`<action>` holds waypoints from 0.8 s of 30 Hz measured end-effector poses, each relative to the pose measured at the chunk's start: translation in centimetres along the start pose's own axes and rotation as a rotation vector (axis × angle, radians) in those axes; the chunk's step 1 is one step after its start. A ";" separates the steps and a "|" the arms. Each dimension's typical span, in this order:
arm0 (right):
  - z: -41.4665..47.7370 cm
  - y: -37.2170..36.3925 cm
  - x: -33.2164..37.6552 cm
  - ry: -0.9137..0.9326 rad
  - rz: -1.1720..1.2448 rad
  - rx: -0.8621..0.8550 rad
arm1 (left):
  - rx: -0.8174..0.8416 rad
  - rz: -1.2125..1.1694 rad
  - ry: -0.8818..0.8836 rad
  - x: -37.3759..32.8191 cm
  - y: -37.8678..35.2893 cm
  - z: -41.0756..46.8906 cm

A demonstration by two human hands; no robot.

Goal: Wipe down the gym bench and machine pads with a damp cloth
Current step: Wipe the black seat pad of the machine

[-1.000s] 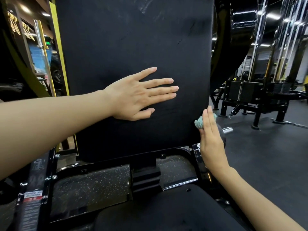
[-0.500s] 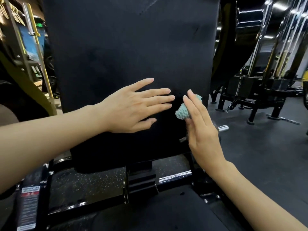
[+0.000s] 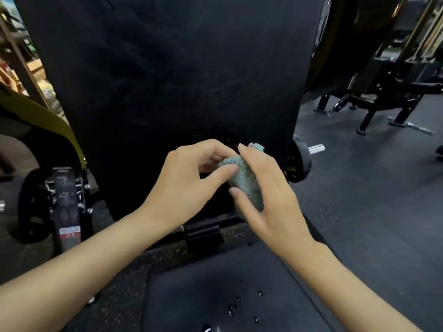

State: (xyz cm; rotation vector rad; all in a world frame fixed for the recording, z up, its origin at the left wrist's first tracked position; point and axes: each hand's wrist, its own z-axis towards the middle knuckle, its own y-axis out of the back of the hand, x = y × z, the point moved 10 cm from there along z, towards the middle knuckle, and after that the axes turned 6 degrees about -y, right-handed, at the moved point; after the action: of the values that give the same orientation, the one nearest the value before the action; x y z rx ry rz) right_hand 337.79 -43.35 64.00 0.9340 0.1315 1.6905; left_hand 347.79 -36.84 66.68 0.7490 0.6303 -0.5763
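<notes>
Head view, left hand (image 3: 184, 185) and right hand (image 3: 272, 200), grips pinching cloth (image 3: 244, 179) between them

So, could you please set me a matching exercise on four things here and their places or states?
Things:
1. fuzzy teal cloth
2. tall black back pad
3. black seat pad
4. short chrome peg
States:
A. dotted with water drops
B. juts out right of the back pad
C. held between left hand and right hand
D. upright behind both hands
Pairs: 1-C; 2-D; 3-A; 4-B
</notes>
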 end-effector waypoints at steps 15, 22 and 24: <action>-8.1 -4.1 0.5 -0.530 0.233 0.372 | 0.066 0.004 0.363 2.3 0.6 -12.4; -13.8 -8.8 -2.2 -0.763 0.337 0.523 | -0.015 -0.007 0.599 7.3 0.0 -20.2; -14.8 -9.9 -2.8 -0.791 0.344 0.553 | -0.043 0.004 0.636 8.3 -0.3 -21.6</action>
State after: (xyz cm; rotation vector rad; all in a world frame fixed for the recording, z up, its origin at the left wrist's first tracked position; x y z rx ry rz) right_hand 336.09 -36.82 47.27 2.0732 -0.1085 1.4789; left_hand 346.43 -22.62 48.44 0.8970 1.2226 -0.3108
